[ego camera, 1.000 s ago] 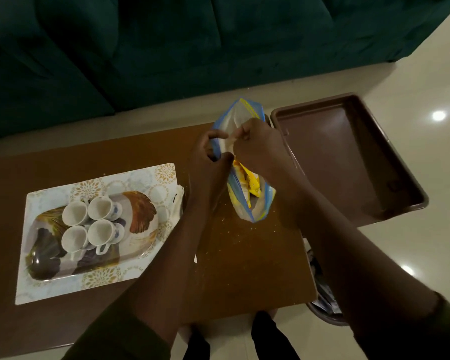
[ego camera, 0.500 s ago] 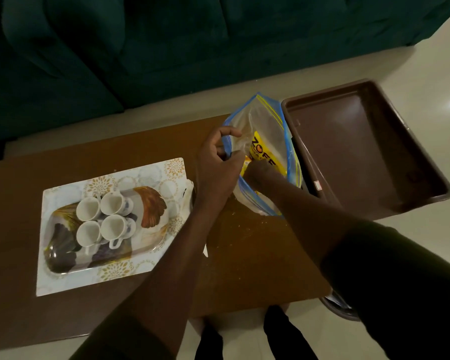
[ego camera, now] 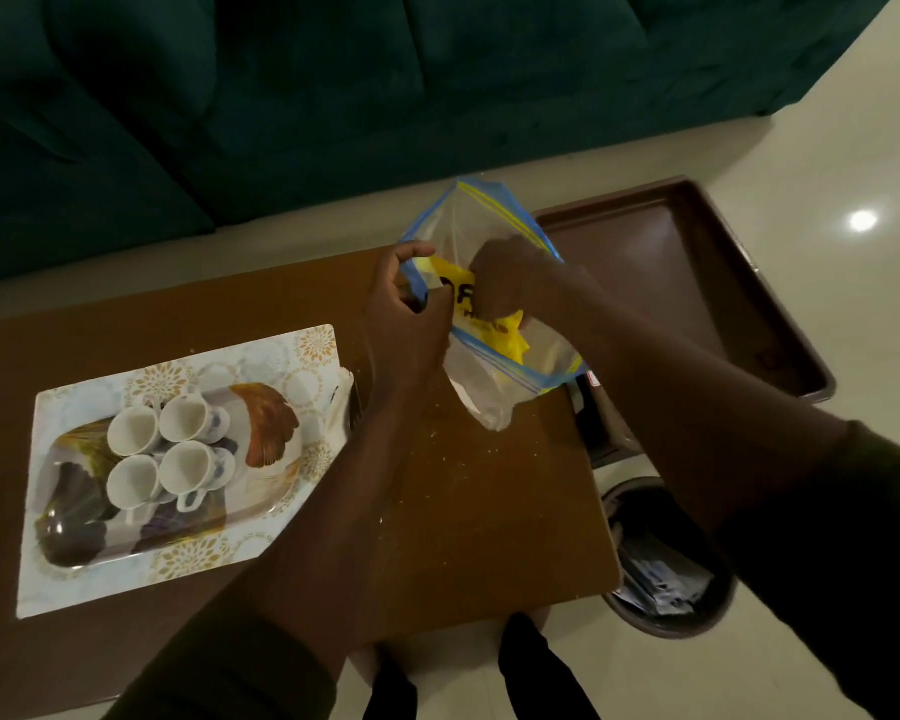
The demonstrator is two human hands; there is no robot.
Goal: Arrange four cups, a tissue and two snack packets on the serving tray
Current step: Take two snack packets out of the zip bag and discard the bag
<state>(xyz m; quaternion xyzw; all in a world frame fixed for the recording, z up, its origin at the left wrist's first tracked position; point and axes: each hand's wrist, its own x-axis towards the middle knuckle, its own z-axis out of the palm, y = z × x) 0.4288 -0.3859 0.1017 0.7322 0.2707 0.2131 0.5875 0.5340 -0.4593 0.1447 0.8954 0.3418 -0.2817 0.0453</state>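
A patterned serving tray (ego camera: 292, 356) lies at the left of the brown table (ego camera: 489, 511), with several white cups (ego camera: 172, 454) grouped on it. A folded white tissue (ego camera: 343, 407) rests on the tray's right edge. Over the table's far right I hold a clear zip bag (ego camera: 494, 392) with a blue rim. My left hand (ego camera: 404, 314) grips the bag's mouth on its left side. My right hand (ego camera: 510, 283) is inside the bag, closed on a yellow snack packet (ego camera: 494, 324) with black lettering.
A dark brown empty tray (ego camera: 697, 283) sits to the right of the table on the pale floor. A round bin (ego camera: 666, 563) with papers stands by the table's near right corner. A dark green sofa (ego camera: 333, 96) runs along the far side. Crumbs dot the table.
The bag's mouth was pulled open, my right hand went inside, and it now grips the yellow packet and has drawn it up toward the opening. My left hand still holds the rim.
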